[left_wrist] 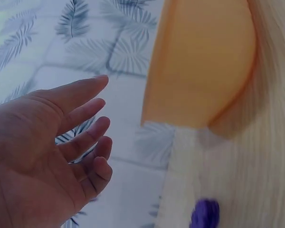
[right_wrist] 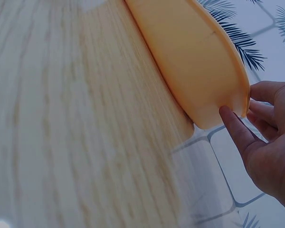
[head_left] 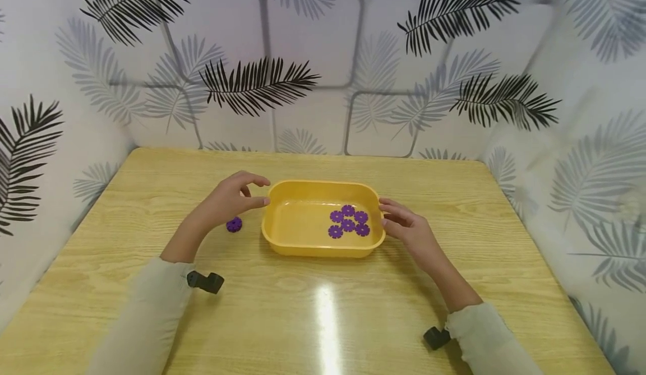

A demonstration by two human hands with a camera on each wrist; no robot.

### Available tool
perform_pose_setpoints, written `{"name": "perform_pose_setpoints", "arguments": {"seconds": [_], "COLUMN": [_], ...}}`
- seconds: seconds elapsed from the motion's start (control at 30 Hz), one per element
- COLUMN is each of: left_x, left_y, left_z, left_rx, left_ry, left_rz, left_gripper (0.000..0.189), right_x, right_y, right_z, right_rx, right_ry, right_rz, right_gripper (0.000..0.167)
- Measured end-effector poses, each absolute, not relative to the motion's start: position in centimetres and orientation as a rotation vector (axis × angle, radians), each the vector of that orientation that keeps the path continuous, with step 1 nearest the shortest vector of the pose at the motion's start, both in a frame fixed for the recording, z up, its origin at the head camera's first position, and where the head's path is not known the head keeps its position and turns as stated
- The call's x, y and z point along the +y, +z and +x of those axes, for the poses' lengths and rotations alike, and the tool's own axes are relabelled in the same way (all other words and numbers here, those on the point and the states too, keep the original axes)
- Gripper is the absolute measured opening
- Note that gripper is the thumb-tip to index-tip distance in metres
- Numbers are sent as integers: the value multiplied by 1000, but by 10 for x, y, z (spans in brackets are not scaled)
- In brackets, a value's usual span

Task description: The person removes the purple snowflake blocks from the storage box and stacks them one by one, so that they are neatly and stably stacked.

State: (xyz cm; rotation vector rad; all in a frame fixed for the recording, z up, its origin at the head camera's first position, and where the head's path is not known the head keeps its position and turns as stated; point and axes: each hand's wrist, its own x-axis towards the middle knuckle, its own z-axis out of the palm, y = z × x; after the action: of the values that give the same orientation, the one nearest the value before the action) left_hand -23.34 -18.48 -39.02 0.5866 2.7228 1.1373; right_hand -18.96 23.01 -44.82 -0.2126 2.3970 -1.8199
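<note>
Right hand (head_left: 413, 232), fingers parted, touches tray (head_left: 298, 223); left hand (head_left: 232, 195) loose, empty. I judge it light, stiff: grip ends facing desk's (head_left: 252, 319) side edges.

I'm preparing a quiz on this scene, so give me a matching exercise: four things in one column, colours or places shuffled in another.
Things
1. Tray
2. Notched discs
3. Left hand
4. Right hand

Colours or places
A. At the tray's right end
B. Purple
C. By the tray's left end
D. Yellow

Pairs: 1-D, 2-B, 3-C, 4-A
</note>
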Motion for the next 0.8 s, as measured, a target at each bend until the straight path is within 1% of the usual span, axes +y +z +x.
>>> {"name": "perform_pose_setpoints", "arguments": {"seconds": [0.4,0.8], "left_x": [-120,-77], "left_y": [-381,-399], "left_z": [-233,-243], "left_rx": [2629,2527], "left_ry": [1190,1100], "left_rz": [718,794], "left_gripper": [41,43], "right_x": [230,231], "right_y": [-450,-449], "right_z": [-190,-191], "right_rx": [2423,2432], "right_ry": [-1788,-1779], "right_rz": [-197,-203], "right_gripper": [43,44]}}
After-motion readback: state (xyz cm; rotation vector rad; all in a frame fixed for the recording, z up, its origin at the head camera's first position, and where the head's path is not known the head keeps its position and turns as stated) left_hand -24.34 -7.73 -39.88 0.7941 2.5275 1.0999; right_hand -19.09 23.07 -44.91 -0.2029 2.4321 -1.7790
